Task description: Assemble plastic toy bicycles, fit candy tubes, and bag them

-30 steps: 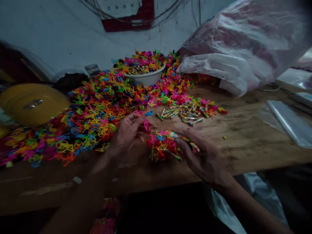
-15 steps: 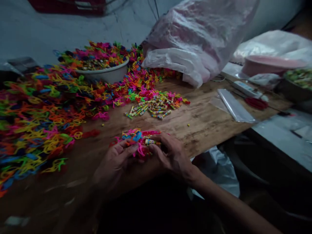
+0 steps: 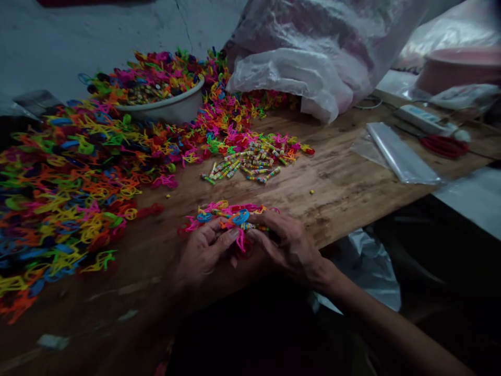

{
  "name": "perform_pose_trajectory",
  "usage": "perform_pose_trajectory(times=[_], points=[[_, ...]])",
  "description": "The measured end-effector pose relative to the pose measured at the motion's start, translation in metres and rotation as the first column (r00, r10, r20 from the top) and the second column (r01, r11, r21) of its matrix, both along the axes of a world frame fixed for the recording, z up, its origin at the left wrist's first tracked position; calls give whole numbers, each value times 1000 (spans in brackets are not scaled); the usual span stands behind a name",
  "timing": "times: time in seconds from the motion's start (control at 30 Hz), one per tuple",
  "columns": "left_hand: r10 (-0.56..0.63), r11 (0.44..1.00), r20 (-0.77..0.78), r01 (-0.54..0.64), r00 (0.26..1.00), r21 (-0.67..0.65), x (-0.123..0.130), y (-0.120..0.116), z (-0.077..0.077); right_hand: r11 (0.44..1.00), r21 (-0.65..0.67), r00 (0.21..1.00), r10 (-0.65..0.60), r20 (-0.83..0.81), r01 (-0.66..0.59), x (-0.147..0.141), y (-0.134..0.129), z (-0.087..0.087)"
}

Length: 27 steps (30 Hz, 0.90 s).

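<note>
Near the table's front edge, my left hand [image 3: 205, 249] is closed, thumb against fingers, on small bright plastic pieces [image 3: 239, 237], pink and orange. A blue plastic ring piece [image 3: 240, 216] sits just above its thumb tip. My right hand [image 3: 291, 241] pinches a small printed tube [image 3: 252, 226] between thumb and fingers, one end pointing at the left hand's pieces. Behind the fingers lies a small heap of pink, yellow and blue pieces [image 3: 213, 210], partly covered by both hands. Farther back is a cluster of similar printed tubes [image 3: 256, 162].
A large pile of colourful plastic pieces [image 3: 86, 172] covers the table's left side, around a heaped white bowl [image 3: 172, 110]. A big plastic bag [image 3: 305, 57] stands behind. To the right lie clear plastic sleeves [image 3: 401, 154], a power strip [image 3: 425, 120] and a red cable [image 3: 444, 146].
The view has shifted, so the hands appear a little farther right. The blue ring piece now lies closer to the printed tube's end. Both hands keep their pinch.
</note>
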<state>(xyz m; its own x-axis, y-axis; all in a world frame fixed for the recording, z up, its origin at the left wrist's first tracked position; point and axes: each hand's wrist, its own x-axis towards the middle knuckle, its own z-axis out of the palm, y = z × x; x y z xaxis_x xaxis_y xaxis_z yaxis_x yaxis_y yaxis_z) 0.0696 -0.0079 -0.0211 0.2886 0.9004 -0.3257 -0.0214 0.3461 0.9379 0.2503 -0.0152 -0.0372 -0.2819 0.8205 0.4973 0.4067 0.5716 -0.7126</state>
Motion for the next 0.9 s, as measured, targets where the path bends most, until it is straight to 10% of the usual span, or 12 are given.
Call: perform_pose_trajectory(times=[0.67, 0.9], points=[[-10, 999, 58, 12, 998, -41, 3, -33, 16, 912, 131, 840, 292, 456, -389, 11, -12, 23], [-10, 996, -91, 18, 996, 85, 8, -13, 18, 973, 228, 920, -53, 389, -41, 7, -13, 2]])
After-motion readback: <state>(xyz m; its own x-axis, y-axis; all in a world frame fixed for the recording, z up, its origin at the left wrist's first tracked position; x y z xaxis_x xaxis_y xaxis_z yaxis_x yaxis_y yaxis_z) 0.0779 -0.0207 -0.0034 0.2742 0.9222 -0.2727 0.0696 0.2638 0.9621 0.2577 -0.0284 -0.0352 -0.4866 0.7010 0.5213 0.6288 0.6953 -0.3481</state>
